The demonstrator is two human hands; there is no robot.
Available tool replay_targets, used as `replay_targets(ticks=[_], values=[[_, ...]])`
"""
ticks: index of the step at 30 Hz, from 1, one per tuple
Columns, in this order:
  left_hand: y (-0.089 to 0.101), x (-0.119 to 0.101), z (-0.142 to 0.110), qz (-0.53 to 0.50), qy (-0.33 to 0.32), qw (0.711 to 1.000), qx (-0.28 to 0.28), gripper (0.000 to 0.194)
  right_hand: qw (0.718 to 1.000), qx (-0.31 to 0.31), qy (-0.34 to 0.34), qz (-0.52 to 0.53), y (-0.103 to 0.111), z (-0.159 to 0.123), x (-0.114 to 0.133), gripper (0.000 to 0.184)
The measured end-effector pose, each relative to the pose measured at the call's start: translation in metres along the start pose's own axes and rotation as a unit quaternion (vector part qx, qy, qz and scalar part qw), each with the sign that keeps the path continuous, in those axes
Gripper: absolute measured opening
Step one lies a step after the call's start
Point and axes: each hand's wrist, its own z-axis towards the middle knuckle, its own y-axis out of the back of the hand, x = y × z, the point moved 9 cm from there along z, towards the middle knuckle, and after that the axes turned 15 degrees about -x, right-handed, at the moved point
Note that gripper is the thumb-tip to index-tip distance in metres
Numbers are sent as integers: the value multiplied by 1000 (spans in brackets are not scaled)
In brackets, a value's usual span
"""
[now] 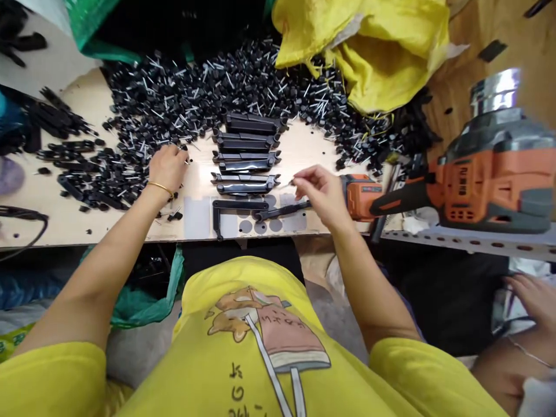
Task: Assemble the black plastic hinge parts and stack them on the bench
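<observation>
A yellow T-shirt (243, 359) with a cartoon bear print fills the bottom middle of the frame. At lower right, a co-worker's hand (532, 295) shows at the edge, and at lower left a green plastic bag (169, 298) hangs open below the worktable (313, 142).

On the near edge of the table, just below centre, a grey sheet with darker circles (197, 217) carries an L-shaped black bar (241, 205) and, beside it, a fork-ended black bar (282, 211) that reaches toward the right hand (302, 179). That hand is right of centre, thumb and forefinger pinched narrowly on a small pin (290, 184). Left of centre, the left hand (167, 165) — a gold bangle (160, 188) at its wrist — rests fingers-down by the pin heap's near edge; whether it grips a piece, I cannot tell. Between the hands, folded black bars (247, 188) lie in a column of crosswise rows up the middle.

At right lies an orange-and-black power tool (460, 194), its silver end pointing upward in the frame. Farther back, a broad heap of black-headed metal pins (208, 92) spans the upper middle, with a yellow sack (369, 52) at upper right and a green-edged bag (93, 29) at upper left.
</observation>
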Motion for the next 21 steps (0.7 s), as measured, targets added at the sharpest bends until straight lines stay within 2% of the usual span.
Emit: replay_targets(ticks=[3, 6, 8, 10, 13, 16, 21], values=[[9, -7, -5, -8, -35, 999, -5, 22, 996, 52, -62, 28, -17, -38, -13, 25], [28, -7, -18, -57, -19, 997, -45, 21, 998, 42, -50, -2, -21, -44, -19, 23], [43, -10, -31, -118, -2, 991, -67, 19, 998, 38, 3, -57, -22, -42, -11, 19], [56, -20, -45, -178, -8, 981, -70, 23, 986, 56, 91, -130, -27, -43, 7, 13], [69, -44, -66, -224, -37, 973, -50, 31, 935, 133, 225, -239, -46, -56, 30, 10], [64, -66, -80, -232, -63, 971, -12, 31, 895, 159, 264, -324, -58, -66, 28, 13], [50, -74, -78, -201, -61, 978, 13, 27, 895, 96, 253, -355, -61, -66, 13, 20]])
